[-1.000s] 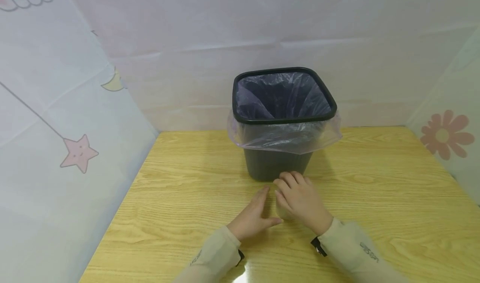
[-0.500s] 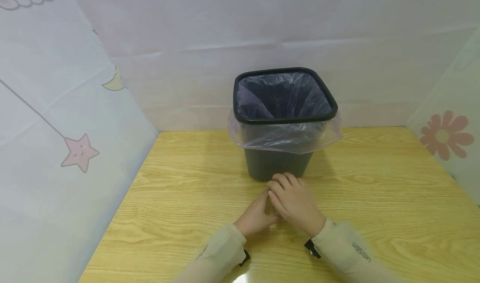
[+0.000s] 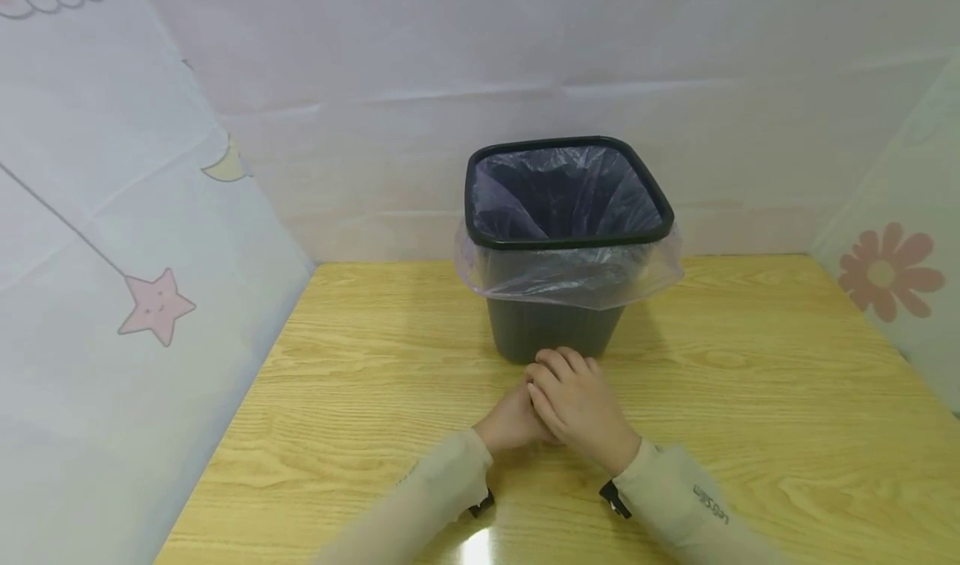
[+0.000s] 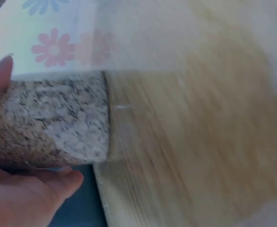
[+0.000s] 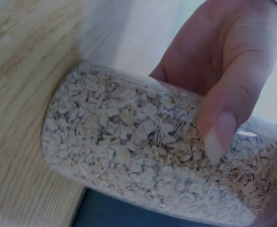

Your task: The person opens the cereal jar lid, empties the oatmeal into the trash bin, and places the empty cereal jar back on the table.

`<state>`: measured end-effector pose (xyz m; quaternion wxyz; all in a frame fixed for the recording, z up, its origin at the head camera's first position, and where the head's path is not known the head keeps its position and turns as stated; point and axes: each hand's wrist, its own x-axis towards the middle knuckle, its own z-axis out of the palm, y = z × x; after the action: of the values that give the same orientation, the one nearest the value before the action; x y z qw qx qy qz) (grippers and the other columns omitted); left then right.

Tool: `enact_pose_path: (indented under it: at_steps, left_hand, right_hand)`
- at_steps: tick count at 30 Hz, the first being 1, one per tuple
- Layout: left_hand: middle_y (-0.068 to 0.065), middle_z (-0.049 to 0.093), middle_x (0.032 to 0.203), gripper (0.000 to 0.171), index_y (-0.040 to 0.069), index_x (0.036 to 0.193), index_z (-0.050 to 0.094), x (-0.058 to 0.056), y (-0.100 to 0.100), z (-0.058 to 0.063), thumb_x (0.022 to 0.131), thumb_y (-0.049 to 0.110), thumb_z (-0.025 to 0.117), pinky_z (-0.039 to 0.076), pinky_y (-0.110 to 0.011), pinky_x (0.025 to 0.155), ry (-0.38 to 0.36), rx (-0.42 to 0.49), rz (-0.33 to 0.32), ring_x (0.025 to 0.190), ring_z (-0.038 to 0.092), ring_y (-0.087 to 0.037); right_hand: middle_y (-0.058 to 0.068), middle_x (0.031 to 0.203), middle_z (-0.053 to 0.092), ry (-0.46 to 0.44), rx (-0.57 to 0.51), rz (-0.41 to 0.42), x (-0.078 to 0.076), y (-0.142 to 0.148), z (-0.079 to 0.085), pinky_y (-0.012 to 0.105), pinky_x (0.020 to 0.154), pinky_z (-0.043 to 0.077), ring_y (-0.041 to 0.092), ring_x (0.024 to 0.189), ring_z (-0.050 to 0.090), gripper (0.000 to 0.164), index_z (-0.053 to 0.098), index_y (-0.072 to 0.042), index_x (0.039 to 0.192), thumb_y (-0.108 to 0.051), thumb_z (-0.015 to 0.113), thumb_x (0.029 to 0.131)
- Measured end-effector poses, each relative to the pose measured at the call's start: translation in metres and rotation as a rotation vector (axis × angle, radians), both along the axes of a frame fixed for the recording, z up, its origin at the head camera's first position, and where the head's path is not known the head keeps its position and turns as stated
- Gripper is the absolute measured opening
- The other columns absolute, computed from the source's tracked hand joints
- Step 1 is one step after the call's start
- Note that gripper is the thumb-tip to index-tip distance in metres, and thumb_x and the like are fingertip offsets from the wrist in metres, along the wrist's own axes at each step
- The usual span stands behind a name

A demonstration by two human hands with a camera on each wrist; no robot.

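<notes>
A clear jar of rolled oats [image 5: 129,127] stands upright on the wooden table, in front of the bin. My left hand [image 3: 516,419] grips its side; in the right wrist view the left thumb [image 5: 230,113] lies across the oats. The left wrist view shows the jar [image 4: 58,118] between my left thumb and fingers [image 4: 39,191]. Over the top of the jar, my right hand [image 3: 579,407] curls its fingers down, covering the jar's upper end and almost hiding the jar in the head view.
A dark square bin [image 3: 551,327] with a translucent purplish liner [image 3: 592,277] stands just behind the hands, near the table's back edge. The wood-grain table [image 3: 360,382] meets printed cloth backdrops [image 3: 375,157] at the back and sides.
My left hand has moved right and come round the jar's side. The right hand has shifted slightly left over the top. The bin has stayed in place.
</notes>
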<state>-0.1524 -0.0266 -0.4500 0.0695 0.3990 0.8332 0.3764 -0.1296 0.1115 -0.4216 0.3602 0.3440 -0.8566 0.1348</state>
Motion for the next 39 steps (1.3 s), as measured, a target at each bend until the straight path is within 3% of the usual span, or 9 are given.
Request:
enact_pose_path:
  at_steps: [3,6,16,20,23,29,30,35,39]
  left_hand:
    - [-0.015,0.051,0.138,0.072,-0.005,0.138,0.047,-0.004,-0.001,0.001,0.076,0.013,0.081,0.034,-0.026,0.109,0.138,-0.076,-0.034,0.126,0.049,-0.025]
    - [-0.015,0.051,0.138,0.074,-0.005,0.137,0.047,-0.007,-0.003,0.001,0.076,0.016,0.081,0.032,-0.026,0.109,0.207,-0.104,-0.058,0.125,0.048,-0.025]
    - [-0.015,0.055,0.135,0.071,-0.006,0.135,0.05,-0.008,-0.009,-0.002,0.075,0.017,0.082,0.034,-0.027,0.109,0.3,-0.107,-0.083,0.123,0.051,-0.026]
    - [-0.014,0.056,0.133,0.071,-0.005,0.134,0.051,-0.01,-0.01,0.001,0.074,0.016,0.082,0.035,-0.026,0.108,0.316,-0.103,-0.084,0.121,0.053,-0.024]
    - [-0.012,0.058,0.13,0.069,-0.004,0.132,0.052,-0.011,-0.009,0.003,0.073,0.014,0.083,0.036,-0.024,0.106,0.269,-0.08,-0.079,0.119,0.054,-0.022]
    - [-0.009,0.056,0.135,0.067,0.0,0.135,0.051,-0.013,-0.016,-0.002,0.075,0.006,0.08,0.037,-0.022,0.105,0.053,-0.003,-0.056,0.122,0.052,-0.018]
    - [-0.009,0.053,0.138,0.07,0.0,0.138,0.048,-0.013,-0.017,-0.003,0.076,0.006,0.08,0.036,-0.022,0.106,0.012,0.015,-0.051,0.125,0.05,-0.018]
    - [-0.008,0.047,0.143,0.077,0.003,0.143,0.042,-0.011,-0.024,-0.006,0.077,0.009,0.08,0.037,-0.024,0.105,-0.054,0.031,-0.014,0.128,0.047,-0.016]
    - [-0.009,0.046,0.142,0.083,0.003,0.145,0.037,-0.008,-0.029,-0.009,0.075,0.011,0.082,0.041,-0.025,0.102,-0.156,0.055,0.053,0.124,0.049,-0.016]
  right_hand:
    - [0.015,0.101,0.063,0.005,0.003,0.003,0.001,-0.002,0.0,0.046,0.065,0.048,0.035,0.09,0.058,0.051,0.067,-0.006,0.093,-0.031,0.025,0.107]
    - [0.014,0.101,0.063,0.007,0.005,0.009,0.002,-0.004,-0.001,0.045,0.065,0.048,0.035,0.09,0.058,0.05,0.067,-0.006,0.093,-0.03,0.025,0.106]
    - [0.014,0.103,0.062,-0.029,-0.001,0.043,0.001,-0.008,0.001,0.045,0.068,0.049,0.034,0.093,0.058,0.049,0.066,-0.006,0.095,-0.029,0.025,0.106]
    - [0.015,0.107,0.063,-0.076,-0.003,0.057,0.001,-0.007,0.002,0.047,0.074,0.05,0.035,0.096,0.057,0.055,0.067,-0.003,0.102,-0.038,0.024,0.107]
    - [0.017,0.111,0.062,-0.128,-0.01,0.07,0.0,-0.006,0.004,0.049,0.083,0.049,0.036,0.101,0.057,0.064,0.065,0.002,0.11,-0.046,0.023,0.105]
    - [0.021,0.112,0.061,-0.179,0.0,0.106,-0.002,-0.007,0.01,0.049,0.094,0.046,0.036,0.105,0.057,0.066,0.062,0.008,0.115,-0.048,0.027,0.104]
    - [0.02,0.112,0.061,-0.182,0.01,0.104,-0.002,-0.007,0.011,0.049,0.093,0.046,0.036,0.104,0.057,0.065,0.062,0.008,0.115,-0.047,0.029,0.104]
    - [0.018,0.105,0.06,-0.14,0.074,0.041,-0.002,-0.011,0.016,0.047,0.078,0.049,0.035,0.094,0.056,0.056,0.064,0.003,0.112,-0.045,0.039,0.101]
    - [0.016,0.094,0.058,-0.085,0.119,-0.04,-0.003,-0.017,0.018,0.044,0.066,0.048,0.033,0.083,0.055,0.043,0.066,0.0,0.102,-0.04,0.054,0.09]
